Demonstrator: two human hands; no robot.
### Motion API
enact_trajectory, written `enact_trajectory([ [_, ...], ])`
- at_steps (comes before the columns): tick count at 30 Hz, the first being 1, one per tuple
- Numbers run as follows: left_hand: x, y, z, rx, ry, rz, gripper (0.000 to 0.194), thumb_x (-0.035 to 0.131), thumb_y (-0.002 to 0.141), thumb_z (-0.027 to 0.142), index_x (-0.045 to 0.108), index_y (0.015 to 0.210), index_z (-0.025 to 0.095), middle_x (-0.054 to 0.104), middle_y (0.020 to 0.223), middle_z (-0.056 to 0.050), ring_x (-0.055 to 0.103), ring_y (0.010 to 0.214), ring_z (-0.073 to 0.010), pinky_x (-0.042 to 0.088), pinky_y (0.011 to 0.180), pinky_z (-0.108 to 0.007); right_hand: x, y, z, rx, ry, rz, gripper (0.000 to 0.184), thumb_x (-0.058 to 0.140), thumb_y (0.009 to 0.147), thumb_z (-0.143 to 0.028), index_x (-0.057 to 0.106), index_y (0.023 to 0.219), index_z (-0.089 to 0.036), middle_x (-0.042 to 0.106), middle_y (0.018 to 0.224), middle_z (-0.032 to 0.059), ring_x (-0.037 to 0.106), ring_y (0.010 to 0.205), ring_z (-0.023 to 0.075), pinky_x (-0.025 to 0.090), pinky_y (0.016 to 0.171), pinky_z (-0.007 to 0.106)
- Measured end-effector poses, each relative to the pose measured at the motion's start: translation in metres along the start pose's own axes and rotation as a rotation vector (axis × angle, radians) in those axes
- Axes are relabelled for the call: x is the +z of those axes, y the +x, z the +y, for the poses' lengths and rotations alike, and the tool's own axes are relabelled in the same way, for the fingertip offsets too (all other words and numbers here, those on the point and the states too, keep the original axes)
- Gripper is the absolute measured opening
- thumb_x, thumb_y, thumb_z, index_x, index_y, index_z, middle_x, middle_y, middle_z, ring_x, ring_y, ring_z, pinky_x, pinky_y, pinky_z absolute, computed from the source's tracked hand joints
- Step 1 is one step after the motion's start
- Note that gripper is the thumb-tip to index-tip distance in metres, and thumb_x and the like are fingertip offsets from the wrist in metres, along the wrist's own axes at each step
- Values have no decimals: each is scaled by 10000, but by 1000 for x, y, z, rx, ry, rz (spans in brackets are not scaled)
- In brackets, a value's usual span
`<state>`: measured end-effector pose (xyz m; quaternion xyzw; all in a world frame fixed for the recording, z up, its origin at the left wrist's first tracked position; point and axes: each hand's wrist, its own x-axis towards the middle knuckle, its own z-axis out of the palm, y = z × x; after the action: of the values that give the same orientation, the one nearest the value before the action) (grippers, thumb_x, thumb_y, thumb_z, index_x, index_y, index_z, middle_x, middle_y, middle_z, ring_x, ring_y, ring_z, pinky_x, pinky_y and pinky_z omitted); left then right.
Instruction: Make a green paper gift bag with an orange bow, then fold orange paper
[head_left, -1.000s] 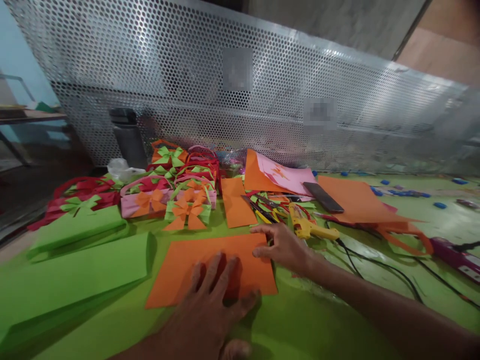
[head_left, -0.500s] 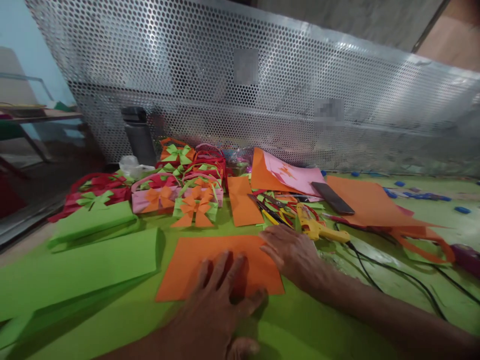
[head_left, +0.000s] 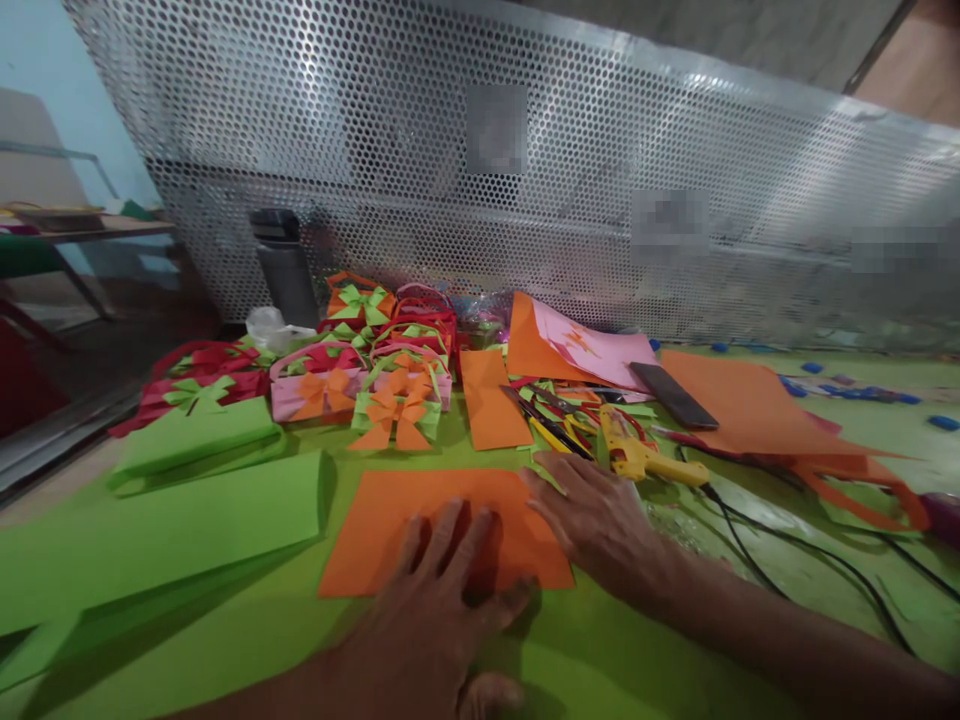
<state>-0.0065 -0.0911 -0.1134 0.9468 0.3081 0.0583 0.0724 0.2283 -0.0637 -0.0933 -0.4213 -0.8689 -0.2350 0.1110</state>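
Observation:
An orange sheet (head_left: 375,535), paper or thin foam, lies flat on the green tabletop (head_left: 600,660) in front of me. Across its lower middle my left hand (head_left: 442,590) rests with fingers spread, covering part of it. At the sheet's right edge lies my right hand (head_left: 592,510), palm down, its fingers stretched out over the upper right corner. Just beyond the right fingertips are scissors (head_left: 555,425) with dark blades and a yellow glue gun (head_left: 645,458).
Small decorated baskets (head_left: 322,385) with bows crowd the back left, near a dark bottle (head_left: 285,270). Folded green sheets (head_left: 202,520) lie at left. A phone (head_left: 673,393) rests by orange sheets (head_left: 735,400). Black cords (head_left: 810,550) run right. A perforated metal panel (head_left: 420,130) stands behind.
Both hands keep nearly the same place on the orange sheet. The whole view has shifted slightly, with things appearing a little further right.

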Motion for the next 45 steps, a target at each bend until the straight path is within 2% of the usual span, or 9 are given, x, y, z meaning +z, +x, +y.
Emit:
enact_trajectory([
  [6, -1, -1, 0, -2, 22, -6, 686, 381, 803, 707, 247, 1411, 418, 140, 1510, -150, 156, 1317, -507, 238, 914, -752, -1, -2, -2, -18, -47, 51, 300, 542, 858, -157, 556, 1156, -135, 617, 1105, 117, 567, 985, 279, 505, 768, 403],
  [15, 1, 0, 2, 0, 29, 32, 683, 360, 809, 710, 195, 1417, 444, 215, 1488, -191, 211, 1288, -537, 272, 850, -777, -1, -3, -3, 6, 34, -49, 234, 522, 856, -120, 606, 1074, -139, 636, 1074, 132, 585, 989, 285, 486, 809, 423],
  [17, 1, 0, 2, -6, 29, 49, 674, 360, 809, 710, 214, 1413, 446, 213, 1497, -173, 219, 1293, -529, 265, 862, -774, 0, 0, 0, 125, 161, -66, 204, 498, 867, -134, 620, 1030, -140, 653, 1026, 126, 605, 946, 275, 488, 774, 406],
  [20, 3, -2, 1, 5, 37, 71, 694, 368, 802, 716, 221, 1418, 431, 212, 1504, -157, 220, 1303, -515, 265, 880, -763, 0, 8, 11, 449, 481, -142, 207, 472, 867, -191, 626, 998, -142, 671, 951, 117, 633, 839, 246, 482, 686, 351],
  [22, 6, -2, -1, 22, 48, 80, 710, 364, 805, 714, 215, 1428, 407, 223, 1501, -163, 222, 1307, -507, 269, 886, -757, 0, 13, 20, 633, 730, -238, 228, 445, 858, -216, 623, 980, -145, 672, 849, 83, 631, 690, 190, 463, 591, 288],
  [24, 8, -3, -2, 30, 62, 85, 717, 347, 816, 707, 208, 1438, 378, 238, 1493, -177, 231, 1311, -493, 274, 894, -747, 1, 16, 28, 705, 876, -323, 229, 418, 839, -216, 625, 907, -144, 650, 732, 40, 577, 512, 127, 415, 475, 233],
  [28, 11, -2, -3, 35, 78, 95, 726, 321, 822, 708, 186, 1446, 362, 248, 1486, -188, 237, 1311, -488, 278, 889, -744, 3, 17, 35, 718, 1020, -453, 207, 432, 797, -228, 582, 681, -146, 598, 564, -2, 488, 381, 72, 345, 374, 179],
  [34, 6, -1, -2, 28, 82, 52, 730, 324, 816, 715, 190, 1444, 366, 247, 1492, -156, 235, 1313, -485, 274, 894, -742, 3, 18, 36, 753, 1156, -561, 152, 461, 775, -246, 579, 764, -151, 596, 529, -22, 458, 351, 59, 332, 347, 161],
  [45, 11, 0, -3, 29, 78, 73, 729, 275, 826, 717, 127, 1449, 369, 220, 1496, -169, 228, 1313, -489, 266, 889, -747, -6, 19, 23, 719, 967, -482, 97, 459, 775, -171, 542, 825, -166, 561, 564, -36, 450, 399, 70, 328, 402, 186],
])
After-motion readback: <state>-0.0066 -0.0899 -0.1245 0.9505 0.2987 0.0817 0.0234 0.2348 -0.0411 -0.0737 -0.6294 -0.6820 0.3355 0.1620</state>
